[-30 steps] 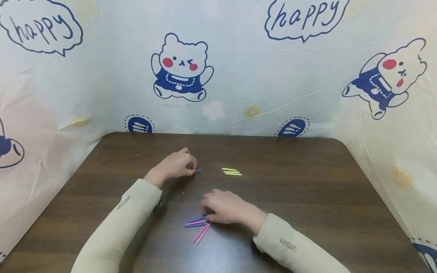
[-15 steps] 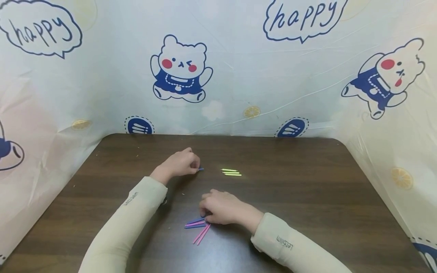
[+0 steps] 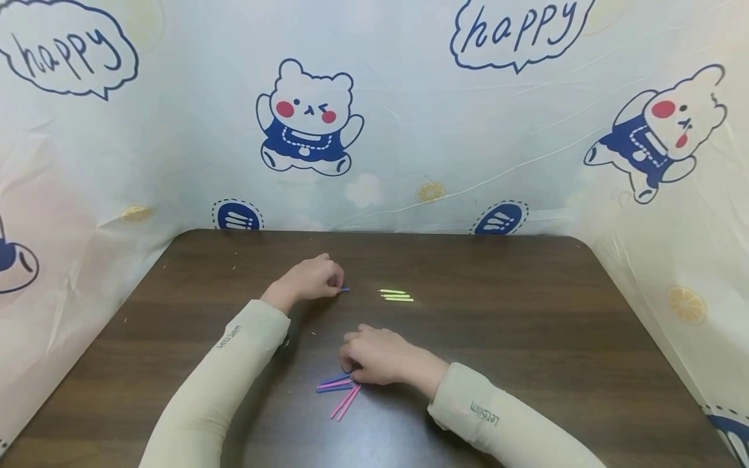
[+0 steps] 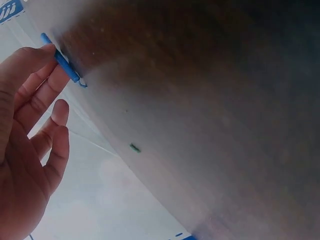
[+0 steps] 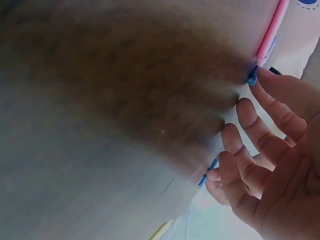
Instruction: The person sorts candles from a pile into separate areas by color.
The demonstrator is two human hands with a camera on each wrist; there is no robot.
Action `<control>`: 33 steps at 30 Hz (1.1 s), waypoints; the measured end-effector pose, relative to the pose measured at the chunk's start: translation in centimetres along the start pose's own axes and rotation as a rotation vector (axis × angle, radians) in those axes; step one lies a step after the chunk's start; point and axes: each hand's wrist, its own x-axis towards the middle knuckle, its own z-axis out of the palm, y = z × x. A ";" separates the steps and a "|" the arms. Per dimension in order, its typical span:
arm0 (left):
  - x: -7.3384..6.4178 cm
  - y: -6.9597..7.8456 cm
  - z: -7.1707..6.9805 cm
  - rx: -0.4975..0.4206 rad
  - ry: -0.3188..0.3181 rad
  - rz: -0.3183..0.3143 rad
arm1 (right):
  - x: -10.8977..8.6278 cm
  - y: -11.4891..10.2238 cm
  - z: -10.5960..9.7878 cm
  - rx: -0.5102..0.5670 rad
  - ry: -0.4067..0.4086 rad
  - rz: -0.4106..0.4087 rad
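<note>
My left hand [image 3: 310, 277] pinches a thin blue candle [image 4: 65, 65] between thumb and fingertips, low over the far part of the table. In the left wrist view a short wick shows at the candle's end. Nearer the front, my right hand [image 3: 383, 354] has its thumb and index finger on the end of another blue candle [image 5: 252, 76]. Beside those fingertips a small pile fans out: pink candles [image 3: 345, 404] point toward the front, while blue candles [image 3: 333, 389] and a pink one point left. The right palm hides part of the pile.
A few yellow candles [image 3: 396, 296] lie side by side to the right of the left hand. Small crumbs are scattered on the dark wooden table [image 3: 526, 325]. A printed curtain [image 3: 398, 117] stands along the back and both sides.
The left hand has shifted slightly to the right with its blue candle, then come nearly to rest. The right hand has edged slightly left; the pile and the yellow candles stay put.
</note>
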 end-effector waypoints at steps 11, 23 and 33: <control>-0.4 0.1 -0.3 -0.036 -0.011 -0.025 | 0.3 0.0 0.2 0.004 0.013 0.000; -1.8 0.5 -1.5 -0.098 -0.007 -0.037 | 0.4 0.0 0.0 0.018 -0.002 0.019; -3.5 1.0 -1.8 -0.118 -0.003 -0.007 | 0.3 -0.4 0.0 0.011 0.012 0.044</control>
